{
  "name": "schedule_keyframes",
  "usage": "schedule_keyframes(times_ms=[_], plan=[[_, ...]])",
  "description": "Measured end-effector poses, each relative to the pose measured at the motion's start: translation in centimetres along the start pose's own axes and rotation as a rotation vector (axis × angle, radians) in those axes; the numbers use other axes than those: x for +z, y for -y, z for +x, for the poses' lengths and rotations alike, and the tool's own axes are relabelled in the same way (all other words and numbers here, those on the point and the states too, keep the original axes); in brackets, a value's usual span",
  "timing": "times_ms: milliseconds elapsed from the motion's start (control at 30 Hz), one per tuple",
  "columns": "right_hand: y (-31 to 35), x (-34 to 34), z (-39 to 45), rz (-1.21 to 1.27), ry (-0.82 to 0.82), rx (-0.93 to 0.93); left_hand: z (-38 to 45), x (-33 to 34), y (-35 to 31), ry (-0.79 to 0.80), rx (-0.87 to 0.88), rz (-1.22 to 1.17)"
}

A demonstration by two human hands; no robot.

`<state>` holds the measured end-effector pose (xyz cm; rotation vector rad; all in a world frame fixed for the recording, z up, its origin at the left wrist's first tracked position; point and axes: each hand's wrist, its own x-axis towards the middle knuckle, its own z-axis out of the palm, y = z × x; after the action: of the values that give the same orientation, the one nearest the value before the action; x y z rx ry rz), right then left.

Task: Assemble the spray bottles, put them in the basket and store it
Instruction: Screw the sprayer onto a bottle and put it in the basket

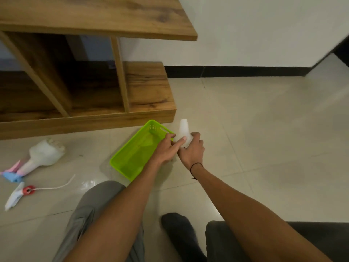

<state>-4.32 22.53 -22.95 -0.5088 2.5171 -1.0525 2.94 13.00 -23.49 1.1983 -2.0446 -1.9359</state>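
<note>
A lime-green plastic basket (132, 159) lies on the tiled floor in front of me. Just right of its far corner stands a translucent white bottle body (184, 128) with an open neck and no spray head. My right hand (192, 148) grips this bottle low on its side. My left hand (167, 148) reaches over the basket's right rim, its fingers touching the bottle next to the right hand. At the far left lies an assembled white spray bottle (44, 154) with a pink and blue head. Below it rests a loose spray head (18, 194) with a red collar and a long white tube.
A low wooden shelf unit (149, 89) with open compartments stands behind the basket, under a wooden tabletop (113, 17). A white wall with black skirting runs along the back. My legs and one dark-socked foot (179, 235) fill the lower view.
</note>
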Motion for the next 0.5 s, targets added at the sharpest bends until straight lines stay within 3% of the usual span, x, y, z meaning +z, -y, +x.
schedule_keyframes(times_ms=[100,333,500], plan=[[2.0,2.7,-1.5,0.03,0.067,-0.079,-1.3,-3.2,0.6,0.023,-0.094,-0.134],[6.6,7.8,-4.6,0.086,0.206,-0.227,-4.2,-10.2,2.7,-0.155,-0.105,-0.275],[8.1,10.7,-5.5,-0.025,0.448,-0.461,-6.9,-15.2,4.9,-0.296,-0.147,-0.244]])
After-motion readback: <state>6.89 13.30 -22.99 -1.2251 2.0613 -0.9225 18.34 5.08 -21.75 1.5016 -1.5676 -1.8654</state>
